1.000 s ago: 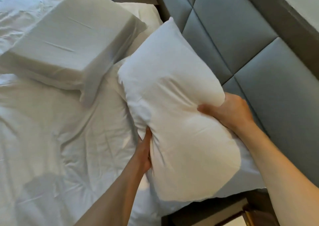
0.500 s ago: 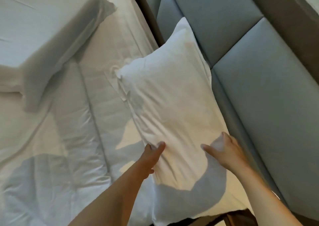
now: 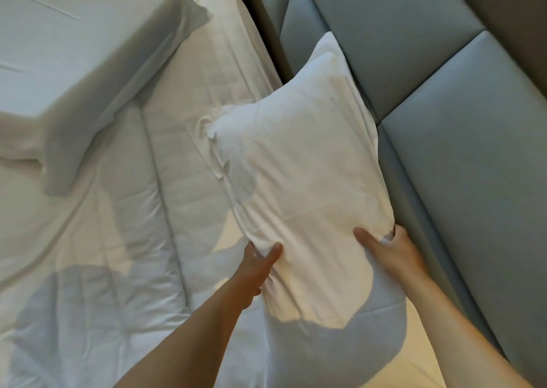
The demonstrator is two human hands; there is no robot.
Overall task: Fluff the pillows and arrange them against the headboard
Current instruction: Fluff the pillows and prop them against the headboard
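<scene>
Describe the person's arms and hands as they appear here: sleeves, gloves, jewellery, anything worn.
Both forearms are bare to the frame edge, with no sleeve in view. The left hand and the right hand wear no gloves, and no watch, bracelet or ring shows on the visible wrists or fingers.

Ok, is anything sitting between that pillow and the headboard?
Nothing visible. The pillow, held by the left hand and right hand, already lies alongside the grey headboard, with no object between them.
</scene>
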